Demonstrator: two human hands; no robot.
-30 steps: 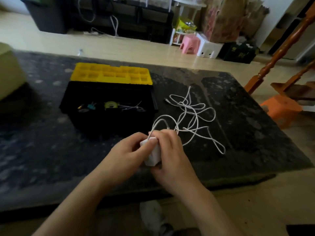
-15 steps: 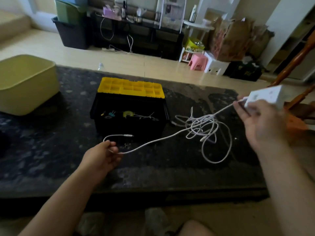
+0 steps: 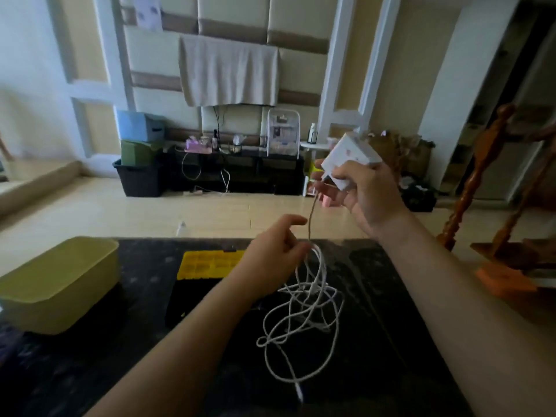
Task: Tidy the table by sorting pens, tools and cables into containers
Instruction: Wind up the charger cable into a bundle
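Head view: cable work is under way above a dark mottled desk (image 3: 391, 341). The right hand (image 3: 365, 197) is raised over the desk's far edge, with its fingers curled round a white power adapter (image 3: 350, 156) and gripping it with the block tilted. From the underside of the adapter a white cable (image 3: 307, 308) drops down to the left hand (image 3: 275, 246). That hand sits lower, over the far middle of the desk, and holds the cable with its curled fingers while the index finger sticks out above them.

Below the left hand the cable falls in a loose tangle of loops that lies on the middle of the desk. One strand trails on toward the near edge and ends in a small plug (its type is too blurred to tell).

A black toolbox (image 3: 186, 305) stands open left of the tangle, partly hidden by the left forearm. Its yellow lid (image 3: 207, 264) is folded back toward the far edge. A yellow-green bin (image 3: 57, 281) sits at the left edge of the desk, well apart from the cable, and its inside cannot be seen.
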